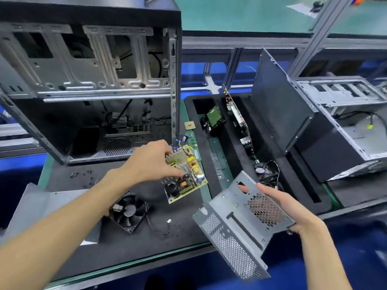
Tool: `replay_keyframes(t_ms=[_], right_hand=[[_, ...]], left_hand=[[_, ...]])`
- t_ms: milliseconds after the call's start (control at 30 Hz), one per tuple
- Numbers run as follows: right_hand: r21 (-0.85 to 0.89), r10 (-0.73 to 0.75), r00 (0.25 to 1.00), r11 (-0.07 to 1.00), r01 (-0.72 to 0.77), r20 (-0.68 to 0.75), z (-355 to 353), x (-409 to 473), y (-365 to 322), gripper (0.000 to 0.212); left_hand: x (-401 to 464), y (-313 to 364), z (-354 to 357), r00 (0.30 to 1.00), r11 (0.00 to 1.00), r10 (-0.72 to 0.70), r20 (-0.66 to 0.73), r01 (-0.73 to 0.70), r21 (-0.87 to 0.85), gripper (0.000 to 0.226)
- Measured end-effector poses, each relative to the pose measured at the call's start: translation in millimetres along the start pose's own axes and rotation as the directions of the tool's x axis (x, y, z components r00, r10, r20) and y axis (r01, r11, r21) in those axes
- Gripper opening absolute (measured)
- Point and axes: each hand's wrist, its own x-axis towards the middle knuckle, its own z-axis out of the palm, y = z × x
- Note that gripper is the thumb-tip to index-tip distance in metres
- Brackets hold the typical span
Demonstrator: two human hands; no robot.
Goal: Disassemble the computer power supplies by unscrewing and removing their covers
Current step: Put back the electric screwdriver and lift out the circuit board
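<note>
Far left: stripped computer case [90, 80] stood open on the dark mat [129, 243], with a loose cooling fan [129, 212] lying flat in front. Next along: left hand [150, 162], fingers curled down onto the heatsinks of the bare power supply board [184, 176], gripping it above the mat, one corner tilted low. Further right: sorting tray [230, 143] with parts already in its slots. Nearest right: right hand [293, 208], fingers wrapped round the edge of the emptied power supply cover [240, 222], held clear of the bench and angled. Likely risks: board slipping from a grip on fins alone, trailing wires snagging the case edge, capacitor contact, sharp sheet-metal edge cutting the palm.
</note>
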Motion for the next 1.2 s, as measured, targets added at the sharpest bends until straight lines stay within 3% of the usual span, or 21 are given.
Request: replay_keyframes(t_ms=[100,233,467,600,733,867,1033,1100,1200], right_hand=[[0.008,-0.068,0.997,0.998,0.068,-0.021,0,-5,2,0.053],[0.045,-0.167,0.978,0.984,0.174,-0.126,-3,2,4,0.053],[-0.093,-0.265,0.882,0.964,0.249,-0.389,11,36,-11,0.063],[-0.131,-0.265,0.898,0.964,0.233,-0.351,35,57,-20,0.068],[-0.156,-0.259,0.909,0.963,0.219,-0.326,59,74,-21,0.041],[-0.163,-0.215,0.913,0.972,0.167,-0.346,77,91,-15,0.07],[-0.116,-0.216,0.915,0.975,0.187,-0.341,105,103,-8,0.061],[-0.111,-0.229,0.9,0.973,0.202,-0.372,111,107,-7,0.059],[-0.278,-0.35,0.816,0.93,0.242,-0.461,111,107,-9,0.061]], left_hand=[[14,8,28,0.993,0.955,0.084,0.08,-0.103,0.278,0.065],[16,10,48,0.97,0.864,0.169,0.172,-0.23,0.449,0.051],[7,-6,27,0.974,0.849,0.127,0.186,-0.204,0.487,0.053],[-8,-22,24,0.976,0.832,0.079,0.205,-0.178,0.525,0.056],[-16,-30,22,0.976,0.818,0.07,0.206,-0.175,0.548,0.06],[-19,-39,12,0.979,0.826,0.022,0.202,-0.131,0.548,0.059],[-26,-52,11,0.976,0.813,-0.003,0.219,-0.125,0.568,0.067],[-31,-53,16,0.975,0.826,0.023,0.221,-0.144,0.546,0.074],[-39,-55,14,0.976,0.913,0.027,0.214,-0.111,0.392,0.085]])
